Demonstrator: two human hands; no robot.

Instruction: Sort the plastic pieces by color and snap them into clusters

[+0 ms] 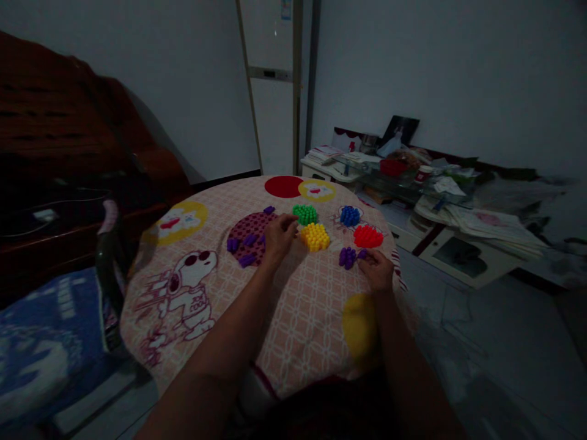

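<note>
Both forearms reach forward, hands (280,237) apart.

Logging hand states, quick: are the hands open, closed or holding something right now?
Left hand: fingers curled near the yellow cluster; whether it grips anything can't be told.
Right hand: closed, fingertips on a purple piece.

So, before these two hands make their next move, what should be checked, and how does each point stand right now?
1. Right hand has a grip: ok, its fingers appear to pinch a purple piece.
2. Left hand has a grip: cannot tell, its fingers are too dim and small.
3. Purple pieces all together: not ok, there is a purple cluster near the right hand, but loose purple pieces lie left of the left hand.
4. Blue cluster and red cluster each one colour: ok.
5. Good light: not ok, the room looks dark.
</note>
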